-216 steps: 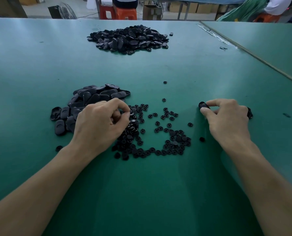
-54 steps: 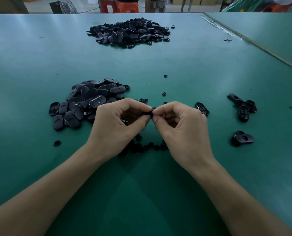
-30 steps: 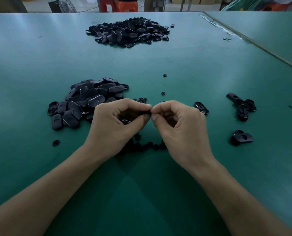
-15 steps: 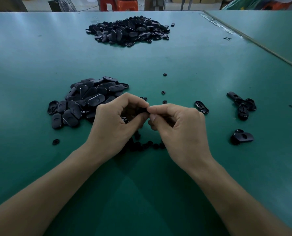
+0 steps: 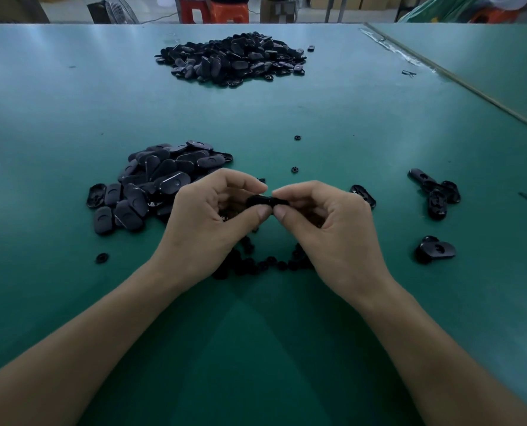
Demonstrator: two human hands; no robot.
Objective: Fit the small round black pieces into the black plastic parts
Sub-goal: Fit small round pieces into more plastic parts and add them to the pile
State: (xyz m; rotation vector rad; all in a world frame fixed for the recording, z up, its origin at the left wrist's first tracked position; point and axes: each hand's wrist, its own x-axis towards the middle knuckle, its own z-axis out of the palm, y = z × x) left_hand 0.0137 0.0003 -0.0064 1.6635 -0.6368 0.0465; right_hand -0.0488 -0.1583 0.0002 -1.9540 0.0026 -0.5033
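Black plastic part (image 5: 263, 200) pinched at both ends: thumb and forefinger tips (image 5: 263, 212) of left hand (image 5: 207, 219) and right hand (image 5: 327, 222) closed narrow on it, likely to press a round piece home. Whether one is seated, cannot tell. Small round pieces (image 5: 256, 267) lie scattered beneath the hands, in easy reach. Heap of parts (image 5: 157, 182) just left, probably stock. Few parts (image 5: 434, 195) set apart right, probably done. Green table (image 5: 287, 348) under all.
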